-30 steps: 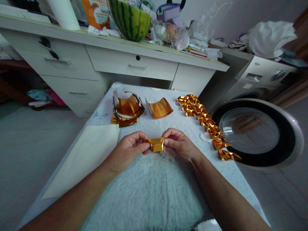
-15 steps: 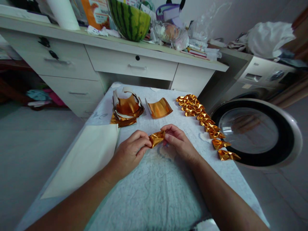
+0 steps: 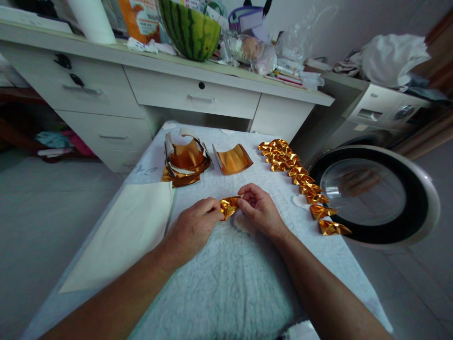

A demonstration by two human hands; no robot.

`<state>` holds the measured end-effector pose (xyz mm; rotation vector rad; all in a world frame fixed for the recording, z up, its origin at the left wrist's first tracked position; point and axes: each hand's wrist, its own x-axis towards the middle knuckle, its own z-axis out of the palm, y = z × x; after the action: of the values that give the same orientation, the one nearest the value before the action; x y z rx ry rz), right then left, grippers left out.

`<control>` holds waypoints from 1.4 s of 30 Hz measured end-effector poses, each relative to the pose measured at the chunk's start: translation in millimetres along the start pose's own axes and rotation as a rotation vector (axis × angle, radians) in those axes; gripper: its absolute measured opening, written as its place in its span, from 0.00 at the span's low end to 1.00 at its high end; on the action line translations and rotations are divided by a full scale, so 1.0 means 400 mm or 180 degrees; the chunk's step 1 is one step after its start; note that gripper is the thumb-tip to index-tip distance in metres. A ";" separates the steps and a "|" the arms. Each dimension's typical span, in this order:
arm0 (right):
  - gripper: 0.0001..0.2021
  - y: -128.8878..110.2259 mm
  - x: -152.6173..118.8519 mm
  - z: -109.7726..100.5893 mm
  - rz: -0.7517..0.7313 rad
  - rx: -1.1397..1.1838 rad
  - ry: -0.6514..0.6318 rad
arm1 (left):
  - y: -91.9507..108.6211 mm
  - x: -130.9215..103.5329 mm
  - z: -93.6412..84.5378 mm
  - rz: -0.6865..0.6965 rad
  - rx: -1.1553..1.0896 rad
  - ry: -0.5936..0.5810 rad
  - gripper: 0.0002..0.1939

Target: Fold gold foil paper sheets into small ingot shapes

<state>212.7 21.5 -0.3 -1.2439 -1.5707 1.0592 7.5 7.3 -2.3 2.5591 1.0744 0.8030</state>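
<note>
Between my hands, just above the cloth-covered table (image 3: pixel 226 288), is a folded piece of gold foil paper (image 3: pixel 229 208). My left hand (image 3: pixel 196 224) is closed on its left end. At its right end, the thumb and forefinger of my right hand (image 3: pixel 261 210) pinch a corner. Beyond them lies a small curved stack of gold foil sheets (image 3: pixel 234 159). A larger curled stack of gold foil sheets (image 3: pixel 187 158) with pale undersides sits to the left of it. Several finished-looking folded gold foil pieces (image 3: pixel 304 179) run in an overlapping row along the right side.
A cream sheet (image 3: pixel 120 236) covers the table's left part. Behind stands a white desk (image 3: pixel 198 92) with drawers, bearing a cut watermelon (image 3: pixel 191 30), a paper roll (image 3: pixel 91 21) and plastic bags. A washing machine's open round door (image 3: pixel 371 196) juts near the table's right edge.
My left hand has rolled over the foil piece, its knuckles now more on top. The foil's shape between my hands looks more creased, and my right hand has shifted slightly left.
</note>
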 end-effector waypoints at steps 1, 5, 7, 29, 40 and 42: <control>0.05 0.001 -0.001 0.000 -0.0036 -0.0052 -0.0002 | 0.001 -0.001 0.001 0.0021 0.0006 -0.0018 0.10; 0.02 0.003 0.002 -0.001 -0.0090 -0.0262 0.0038 | 0.005 -0.003 0.004 0.0080 -0.0016 0.0067 0.11; 0.02 0.005 0.005 -0.006 -0.0096 -0.0415 0.0163 | 0.006 -0.004 0.003 0.0031 0.0011 0.0196 0.12; 0.10 0.049 0.053 -0.289 0.0537 -0.3467 0.2735 | -0.005 -0.011 0.001 -0.0076 -0.0075 0.0148 0.10; 0.13 0.074 0.070 -0.291 0.1114 -0.3639 0.2679 | -0.009 -0.012 0.002 -0.0091 -0.0111 0.0128 0.10; 0.13 0.072 0.068 -0.289 0.1100 -0.3644 0.2647 | -0.009 -0.012 0.002 -0.0093 -0.0121 0.0127 0.11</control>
<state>326.5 65.4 7.9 -2.3485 -1.2405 -0.3704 3.2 6.3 -6.2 2.5002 1.0953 0.8622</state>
